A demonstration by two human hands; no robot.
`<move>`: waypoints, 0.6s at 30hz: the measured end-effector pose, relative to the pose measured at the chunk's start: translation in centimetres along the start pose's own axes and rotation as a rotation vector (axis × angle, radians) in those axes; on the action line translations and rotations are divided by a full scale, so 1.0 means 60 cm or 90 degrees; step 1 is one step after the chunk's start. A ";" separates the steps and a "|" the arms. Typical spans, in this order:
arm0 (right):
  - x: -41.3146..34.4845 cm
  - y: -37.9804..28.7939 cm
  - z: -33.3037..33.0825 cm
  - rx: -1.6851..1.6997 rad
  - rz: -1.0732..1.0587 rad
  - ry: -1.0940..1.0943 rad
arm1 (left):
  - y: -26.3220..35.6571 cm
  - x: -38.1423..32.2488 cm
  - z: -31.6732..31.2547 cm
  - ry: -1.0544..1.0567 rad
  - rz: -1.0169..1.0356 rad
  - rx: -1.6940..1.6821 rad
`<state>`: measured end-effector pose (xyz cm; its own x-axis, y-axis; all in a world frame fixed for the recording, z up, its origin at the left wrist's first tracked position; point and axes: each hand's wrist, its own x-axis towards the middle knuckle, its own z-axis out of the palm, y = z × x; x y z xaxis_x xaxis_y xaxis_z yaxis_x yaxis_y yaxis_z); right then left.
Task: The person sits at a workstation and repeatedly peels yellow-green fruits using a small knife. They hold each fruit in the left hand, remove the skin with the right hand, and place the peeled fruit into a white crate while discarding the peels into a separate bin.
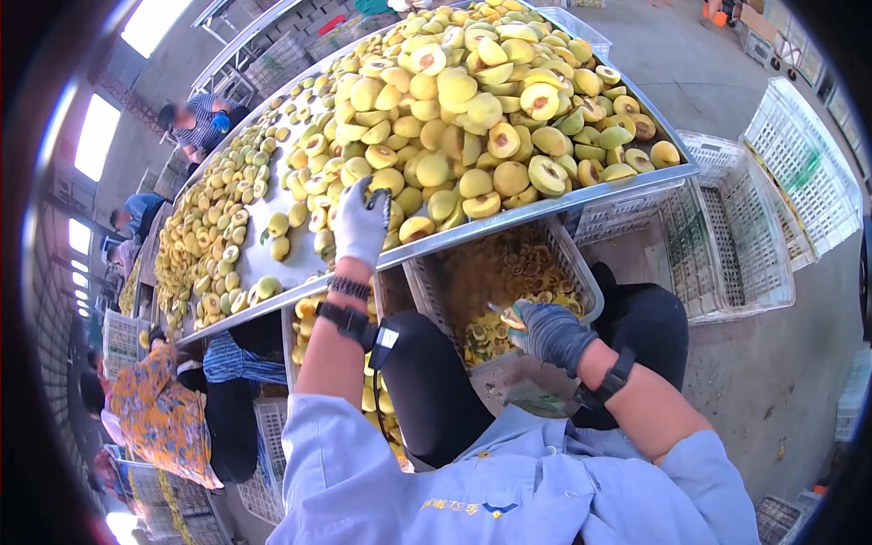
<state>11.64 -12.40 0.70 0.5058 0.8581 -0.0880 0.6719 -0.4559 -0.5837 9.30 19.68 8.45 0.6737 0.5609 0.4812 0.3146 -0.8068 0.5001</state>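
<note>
My left hand [361,228], in a white glove with dark fingertips, reaches over the metal table's near edge among halved, peach-like stone fruits [432,170]. Its fingertips touch or nearly touch the pile; whether they grip a fruit is hidden. Lower and to the right, my right hand [553,336] wears a grey-blue glove. It is closed around a small hand tool [509,317] with a metal tip pointing left. Beneath this hand stands a plastic crate [591,286] between my knees, holding cut fruit pieces and pits [538,262].
The table's metal rim [545,210] runs just beyond my knees. White crates [742,225] stand at the right. Another crate of fruit [304,334] is by my left knee. A person in orange floral clothing [160,415] sits close at left; a striped-shirted person [201,129] is across the table.
</note>
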 end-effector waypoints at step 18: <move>0.029 -0.013 -0.016 0.045 -0.043 0.053 | -0.082 0.140 0.034 0.000 -0.159 -0.026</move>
<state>12.50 -10.78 1.77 0.5063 0.8621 0.0190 0.6670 -0.3776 -0.6423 14.80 28.00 8.56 0.5781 0.7424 0.3385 0.4441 -0.6344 0.6327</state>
